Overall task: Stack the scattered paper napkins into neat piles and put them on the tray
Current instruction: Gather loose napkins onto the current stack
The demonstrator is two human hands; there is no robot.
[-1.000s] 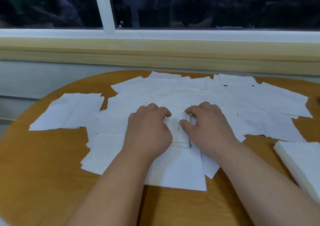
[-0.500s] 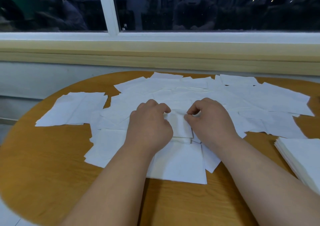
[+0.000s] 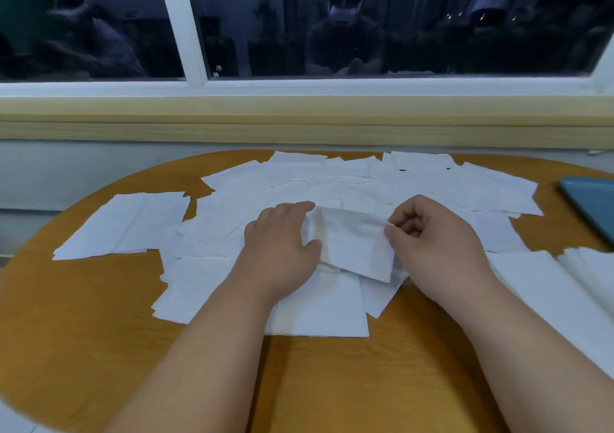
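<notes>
Round orange-brown wooden worktop (image 3: 83, 316) below a dark window (image 3: 432, 34) carries scattered white paper napkins (image 3: 332, 180) across mid-frame. At centre, the left hand (image 3: 282, 246) grips a folded white napkin (image 3: 352, 243) by its left end; the right hand (image 3: 438, 243) pinches its right edge. At the right edge lies a blue-green tray (image 3: 594, 206), with a stacked napkin pile (image 3: 591, 276) just below it.
</notes>
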